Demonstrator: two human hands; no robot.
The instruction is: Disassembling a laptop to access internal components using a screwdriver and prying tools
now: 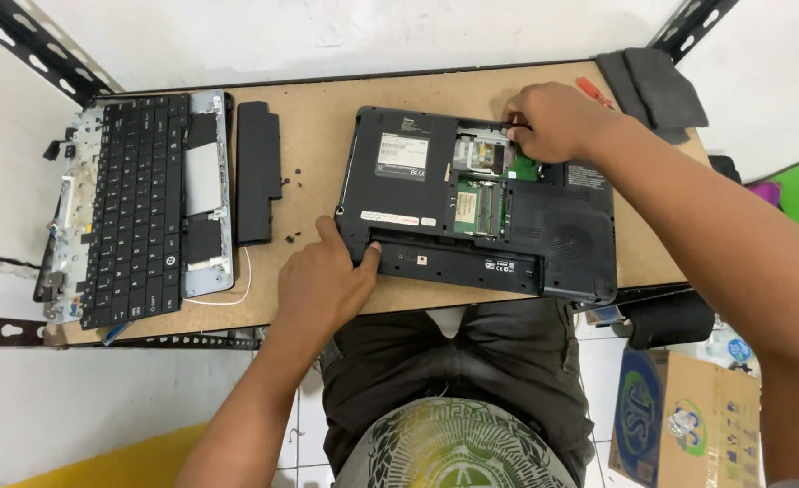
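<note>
My left hand (327,276) rests on the near left corner of the upturned black laptop base (481,203), fingers loosely curled, thumb pressed flat against the rim of the empty battery bay; it pins the base and pinches nothing. My right hand (548,119) is at the far edge of the base, over the open compartment beside the green circuit board (479,206), fingers drawn together around a thin dark tool; I cannot tell its kind. The base lies on the brown table (327,117), right of centre. The black battery (257,172) lies well to its left, with small screws (291,237) scattered between. The detached keyboard assembly (142,208) sits at the table's left end. A folded grey cloth (652,90) lies at the far right corner.
</note>
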